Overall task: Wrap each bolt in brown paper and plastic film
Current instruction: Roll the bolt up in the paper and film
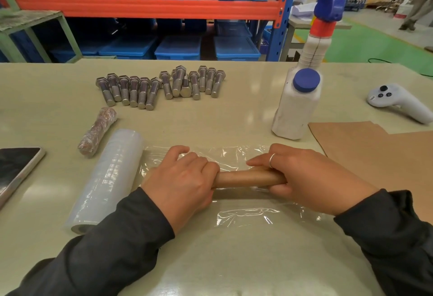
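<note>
Left hand, right hand grip paper-wrapped bolt, seemingly.

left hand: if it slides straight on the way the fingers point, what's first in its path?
Probably bare plastic film and table; the left hand points up-right, so farther on perhaps the white bottle. Depth unclear.

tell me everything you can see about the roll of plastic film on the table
The roll of plastic film is a long cylinder of cloudy, whitish clear wrap, glossy with light streaks. It lies on its side on the table, left of the left hand, its near end showing a hollow core. A clear sheet spreads to the right from it, under both hands. The finished wrapped bolt lies close beside its far end; whether they touch is unclear.
</note>
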`<state>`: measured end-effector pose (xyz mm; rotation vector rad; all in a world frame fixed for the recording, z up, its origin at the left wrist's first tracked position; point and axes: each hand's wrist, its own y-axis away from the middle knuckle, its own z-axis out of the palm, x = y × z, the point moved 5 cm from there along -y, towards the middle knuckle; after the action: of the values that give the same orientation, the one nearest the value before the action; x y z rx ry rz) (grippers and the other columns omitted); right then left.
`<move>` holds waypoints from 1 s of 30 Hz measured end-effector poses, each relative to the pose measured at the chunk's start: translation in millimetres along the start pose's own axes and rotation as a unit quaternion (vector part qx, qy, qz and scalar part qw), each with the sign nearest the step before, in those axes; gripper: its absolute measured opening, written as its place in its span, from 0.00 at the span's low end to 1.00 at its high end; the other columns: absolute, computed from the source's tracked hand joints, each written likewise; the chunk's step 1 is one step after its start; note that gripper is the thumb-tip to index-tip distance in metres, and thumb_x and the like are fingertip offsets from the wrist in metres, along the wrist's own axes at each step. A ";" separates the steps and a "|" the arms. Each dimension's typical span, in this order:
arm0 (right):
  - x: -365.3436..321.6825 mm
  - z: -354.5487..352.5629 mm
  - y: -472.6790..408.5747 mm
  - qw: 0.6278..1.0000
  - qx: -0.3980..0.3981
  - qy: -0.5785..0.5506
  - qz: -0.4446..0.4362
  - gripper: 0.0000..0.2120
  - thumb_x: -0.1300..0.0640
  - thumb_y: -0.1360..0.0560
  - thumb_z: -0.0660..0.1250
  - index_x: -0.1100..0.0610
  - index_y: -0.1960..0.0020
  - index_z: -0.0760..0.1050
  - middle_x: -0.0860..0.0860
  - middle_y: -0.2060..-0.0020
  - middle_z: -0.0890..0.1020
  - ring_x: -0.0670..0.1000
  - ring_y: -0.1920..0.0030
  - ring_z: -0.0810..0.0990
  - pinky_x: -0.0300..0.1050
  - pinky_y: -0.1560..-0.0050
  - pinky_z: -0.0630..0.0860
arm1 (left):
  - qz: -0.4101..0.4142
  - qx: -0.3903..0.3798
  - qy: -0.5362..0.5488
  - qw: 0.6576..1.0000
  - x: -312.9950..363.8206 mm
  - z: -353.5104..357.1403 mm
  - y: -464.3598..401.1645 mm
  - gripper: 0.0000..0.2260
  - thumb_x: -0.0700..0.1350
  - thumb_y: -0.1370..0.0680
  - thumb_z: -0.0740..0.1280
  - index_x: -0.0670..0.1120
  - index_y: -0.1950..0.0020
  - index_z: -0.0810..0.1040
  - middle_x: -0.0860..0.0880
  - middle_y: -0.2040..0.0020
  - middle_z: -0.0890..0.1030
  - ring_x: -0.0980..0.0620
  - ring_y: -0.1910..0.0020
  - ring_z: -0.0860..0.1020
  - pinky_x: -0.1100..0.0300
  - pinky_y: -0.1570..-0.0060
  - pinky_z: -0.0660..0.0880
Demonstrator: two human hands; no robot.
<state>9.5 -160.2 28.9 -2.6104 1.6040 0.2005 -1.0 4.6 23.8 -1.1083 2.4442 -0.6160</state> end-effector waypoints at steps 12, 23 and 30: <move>19.6 -2.9 4.3 0.968 -0.057 -0.234 0.066 0.12 0.55 0.27 0.70 0.41 0.47 0.79 0.42 0.56 0.78 0.37 0.61 0.75 0.29 0.59 0.71 | -0.005 -0.055 0.013 0.998 -1.4 1.8 -1.0 0.08 0.43 0.42 0.77 0.45 0.66 0.81 0.50 0.73 0.77 0.50 0.73 0.77 0.52 0.55 0.78; 8.4 -5.8 3.0 0.988 -0.032 -0.136 0.073 0.10 0.58 0.26 0.68 0.45 0.50 0.82 0.40 0.59 0.78 0.39 0.58 0.75 0.25 0.58 0.67 | 0.019 -0.100 0.021 0.995 3.0 3.1 0.3 0.11 0.47 0.42 0.80 0.48 0.65 0.82 0.53 0.71 0.78 0.52 0.71 0.78 0.55 0.56 0.78; -4.6 -19.1 -0.2 0.982 0.024 -0.168 0.078 0.14 0.61 0.31 0.70 0.43 0.66 0.76 0.42 0.71 0.79 0.38 0.65 0.76 0.30 0.64 0.71 | 0.030 -0.099 0.010 0.995 5.5 5.9 0.1 0.10 0.44 0.43 0.80 0.49 0.67 0.81 0.53 0.73 0.76 0.52 0.72 0.77 0.60 0.58 0.77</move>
<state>9.1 -158.5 48.5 -2.2624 1.6618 0.5718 -1.4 -0.9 18.0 -1.1003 2.5899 -0.3745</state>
